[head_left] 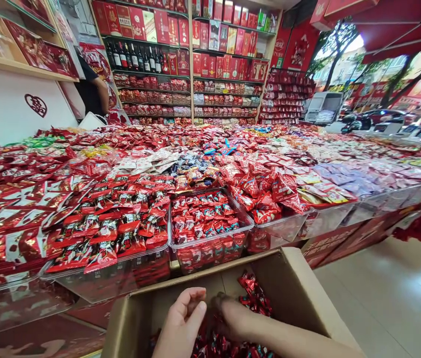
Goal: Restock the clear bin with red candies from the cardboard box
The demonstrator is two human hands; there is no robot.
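Both my hands reach into a brown cardboard box (pixel 295 293) at the bottom of the view. Small red wrapped candies (pixel 254 294) fill the box. My left hand (pixel 182 325) hovers over the candies with its fingers curled loosely inward. My right hand (pixel 228 314) is beside it, with its fingers bent down into the candies. Whether either hand holds a candy is hidden. Just beyond the box stands a clear plastic bin (pixel 210 243) filled with the same kind of red candies.
A wide display table holds several clear bins (pixel 128 268) heaped with red packaged sweets. Shelves of red boxes and bottles (pixel 180 59) line the back wall. A person in dark clothes (pixel 93 89) stands at the back left. Pale floor (pixel 392 303) lies to the right.
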